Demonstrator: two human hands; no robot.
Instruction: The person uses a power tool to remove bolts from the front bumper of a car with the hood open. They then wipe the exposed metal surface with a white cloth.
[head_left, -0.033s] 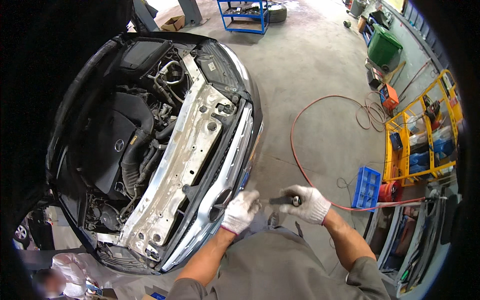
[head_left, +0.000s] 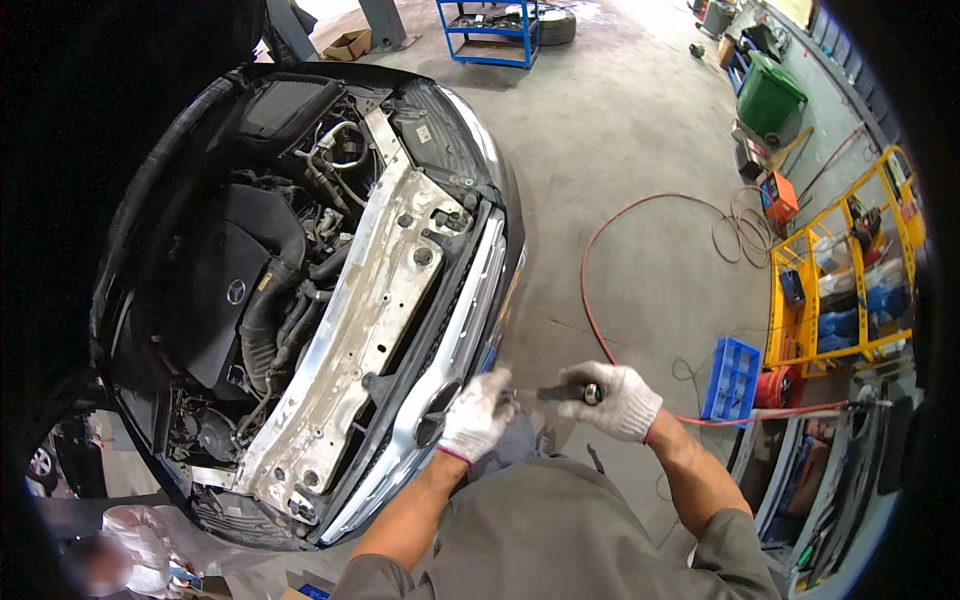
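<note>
1. Around us spreads a grey concrete floor (head_left: 640, 150), worn and paler at the far side.
2. A dark car (head_left: 215, 300) fills our left, its engine bay exposed and its front facing right; a scuffed silver panel (head_left: 375, 300) runs behind the grille (head_left: 462, 335).
3. On our right, a grey wall (head_left: 818, 110) bounds the room.
4. Along it stands a yellow rack (head_left: 812, 300) loaded with bagged and boxed items; nearer lie long curved panels (head_left: 785, 480).
5. Far off, we see a blue trolley (head_left: 492, 63) beside a tyre (head_left: 558, 30); a cardboard box (head_left: 347, 46) sits far left.
6. At near left we share the space with another person (head_left: 140, 550).
7. A red hose (head_left: 586, 270) loops over the floor on our right, lying in the way of anyone crossing there.
8. By the wall, far right, is a green bin (head_left: 770, 95), then an orange box (head_left: 779, 197); nearer, a blue compartment tray (head_left: 738, 378) adjoins a red bucket (head_left: 777, 388).
9. Our gloved right hand (head_left: 615, 402) grips a dark tool (head_left: 560, 394); our gloved left hand (head_left: 478, 412) has curled fingers by its tip, but we cannot tell whether they grasp anything.
10. That tool is near us, between our hands, right of the grille.
</note>
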